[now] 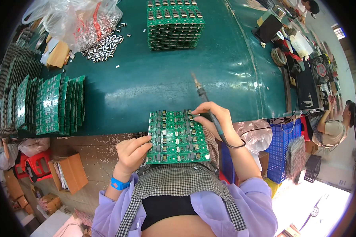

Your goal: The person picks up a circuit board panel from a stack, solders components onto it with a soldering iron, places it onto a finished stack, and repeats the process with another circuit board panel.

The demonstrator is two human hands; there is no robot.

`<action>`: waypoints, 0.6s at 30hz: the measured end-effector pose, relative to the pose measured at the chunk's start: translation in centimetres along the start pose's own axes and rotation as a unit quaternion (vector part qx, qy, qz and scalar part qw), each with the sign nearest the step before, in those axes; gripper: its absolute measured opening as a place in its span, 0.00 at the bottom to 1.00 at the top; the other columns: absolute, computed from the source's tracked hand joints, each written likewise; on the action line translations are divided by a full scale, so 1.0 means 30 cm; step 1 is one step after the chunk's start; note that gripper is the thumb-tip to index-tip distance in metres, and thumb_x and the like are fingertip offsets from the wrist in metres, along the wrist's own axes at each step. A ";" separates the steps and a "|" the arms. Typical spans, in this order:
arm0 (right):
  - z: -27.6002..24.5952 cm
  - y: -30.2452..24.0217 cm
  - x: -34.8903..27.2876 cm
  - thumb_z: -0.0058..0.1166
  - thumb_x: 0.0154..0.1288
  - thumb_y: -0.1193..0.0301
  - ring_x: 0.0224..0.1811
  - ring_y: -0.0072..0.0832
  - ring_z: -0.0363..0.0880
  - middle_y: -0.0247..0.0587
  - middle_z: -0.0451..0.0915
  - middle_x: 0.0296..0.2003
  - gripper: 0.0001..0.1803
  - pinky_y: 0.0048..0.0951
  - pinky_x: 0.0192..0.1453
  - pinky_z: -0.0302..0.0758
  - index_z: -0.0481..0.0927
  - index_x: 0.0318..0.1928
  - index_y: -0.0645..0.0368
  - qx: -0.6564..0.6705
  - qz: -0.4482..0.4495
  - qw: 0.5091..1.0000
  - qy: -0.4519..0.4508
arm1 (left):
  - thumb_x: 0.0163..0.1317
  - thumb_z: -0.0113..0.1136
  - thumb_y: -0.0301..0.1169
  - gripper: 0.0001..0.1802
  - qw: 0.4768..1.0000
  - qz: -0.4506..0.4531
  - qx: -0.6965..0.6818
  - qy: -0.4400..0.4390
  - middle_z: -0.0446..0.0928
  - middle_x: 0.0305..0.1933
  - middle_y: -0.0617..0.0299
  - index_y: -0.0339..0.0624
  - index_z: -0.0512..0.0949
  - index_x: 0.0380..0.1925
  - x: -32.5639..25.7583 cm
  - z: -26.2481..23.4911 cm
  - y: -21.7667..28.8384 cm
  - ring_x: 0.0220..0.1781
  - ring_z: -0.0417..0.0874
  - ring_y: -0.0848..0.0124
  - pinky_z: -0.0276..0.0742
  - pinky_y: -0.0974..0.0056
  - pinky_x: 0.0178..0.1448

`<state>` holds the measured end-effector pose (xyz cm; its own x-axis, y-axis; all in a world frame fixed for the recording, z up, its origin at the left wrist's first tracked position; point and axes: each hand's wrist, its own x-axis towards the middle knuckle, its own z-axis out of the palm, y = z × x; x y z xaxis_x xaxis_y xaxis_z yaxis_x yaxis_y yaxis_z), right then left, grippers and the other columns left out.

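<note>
A green circuit board panel (pixel 177 136) with rows of small components lies over my lap at the table's front edge. My left hand (pixel 133 152), closed, grips its left edge. My right hand (pixel 215 118) holds a soldering iron (pixel 203 94), whose handle lies across the hand with the tip pointing away over the table. The thumb and index finger of that hand are at the panel's far right corner; whether they pinch a small part there is hidden. The iron's tip is apart from the panel.
A stack of similar panels (pixel 176 31) stands at the back. More panels stand on edge at left (pixel 53 104). Loose small metal parts (pixel 103 48) lie beside a plastic bag (pixel 73 19). Tools and a fan (pixel 321 70) crowd the right; the iron's cord (pixel 265 128) trails there. Co-workers sit at right.
</note>
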<state>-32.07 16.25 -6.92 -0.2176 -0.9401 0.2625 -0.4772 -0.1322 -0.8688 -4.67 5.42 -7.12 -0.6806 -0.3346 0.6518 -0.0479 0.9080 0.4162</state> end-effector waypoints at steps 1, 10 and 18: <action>0.003 -0.011 0.001 0.64 0.55 0.83 0.40 0.26 0.85 0.40 0.84 0.35 0.17 0.26 0.45 0.80 0.75 0.44 0.61 -0.027 -0.014 0.999 -0.012 | 0.36 0.61 0.18 0.15 1.000 0.001 -0.001 -0.001 0.83 0.38 0.56 0.39 0.79 0.30 -0.002 0.000 0.001 0.22 0.79 0.69 0.69 0.68 0.21; 0.005 -0.051 0.010 0.63 0.55 0.84 0.41 0.27 0.85 0.41 0.84 0.37 0.15 0.26 0.47 0.79 0.75 0.42 0.62 -0.020 0.032 0.999 -0.011 | 0.38 0.62 0.18 0.14 1.000 -0.009 -0.004 0.001 0.83 0.38 0.56 0.39 0.79 0.30 -0.001 0.003 0.004 0.23 0.81 0.68 0.70 0.67 0.23; 0.023 0.021 -0.113 0.63 0.54 0.86 0.44 0.31 0.85 0.46 0.84 0.43 0.18 0.26 0.48 0.80 0.74 0.45 0.61 0.027 -0.087 0.994 0.066 | 0.45 0.64 0.16 0.09 0.990 -0.082 -0.074 0.082 0.83 0.34 0.56 0.37 0.78 0.29 0.099 0.028 -0.002 0.26 0.83 0.64 0.75 0.67 0.27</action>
<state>-31.06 19.13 -8.64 -0.2472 -0.8523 0.4608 -0.4712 -0.3098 -0.8258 -7.29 4.59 -5.74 -0.5441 -0.5220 0.6568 -0.0312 0.7949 0.6059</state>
